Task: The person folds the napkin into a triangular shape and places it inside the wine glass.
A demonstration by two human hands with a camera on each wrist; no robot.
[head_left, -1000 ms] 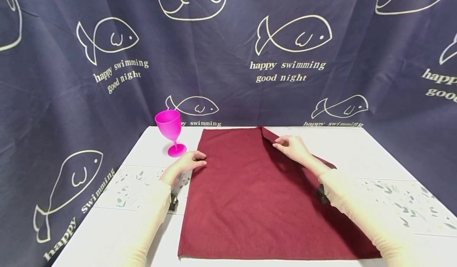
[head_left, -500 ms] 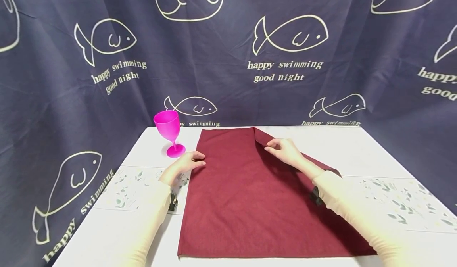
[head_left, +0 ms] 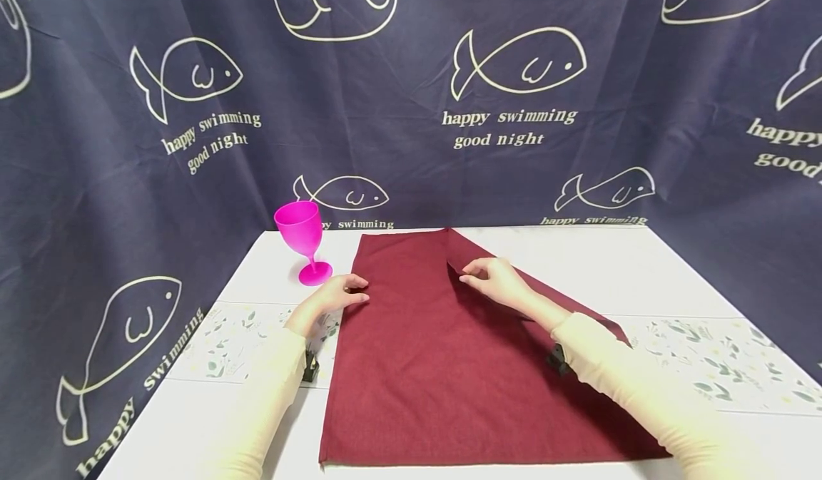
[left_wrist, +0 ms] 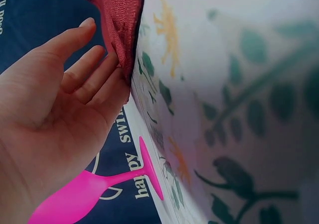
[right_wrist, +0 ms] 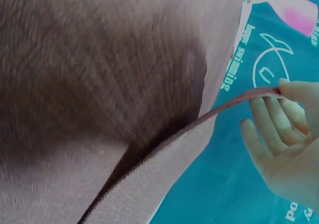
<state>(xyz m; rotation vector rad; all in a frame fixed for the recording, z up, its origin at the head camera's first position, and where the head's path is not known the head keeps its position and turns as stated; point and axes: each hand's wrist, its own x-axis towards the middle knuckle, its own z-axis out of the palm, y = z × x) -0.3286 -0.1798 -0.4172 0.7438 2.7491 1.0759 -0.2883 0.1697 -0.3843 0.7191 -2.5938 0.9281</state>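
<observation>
A dark red cloth (head_left: pixel 411 373) lies spread over the table, its far right part lifted and folded inward. My right hand (head_left: pixel 497 286) pinches the raised corner between thumb and fingers; in the right wrist view the hemmed edge (right_wrist: pixel 219 109) runs from that pinch. At the cloth's left edge, my left hand (head_left: pixel 330 296) has its fingers loosely extended. Seen from the left wrist, those fingertips meet the cloth's border while the thumb stands apart. A bright pink plastic goblet (head_left: pixel 302 230) stands upright just beyond the left hand.
The white table (head_left: pixel 578 259) has a leaf-patterned band (head_left: pixel 719 359) running across it. A dark blue curtain (head_left: pixel 411 109) with fish drawings and lettering hangs behind and on both sides.
My right hand has moved left and slightly nearer, drawing the pinched corner farther over the cloth. The left hand stays at the left edge, and the goblet stays put.
</observation>
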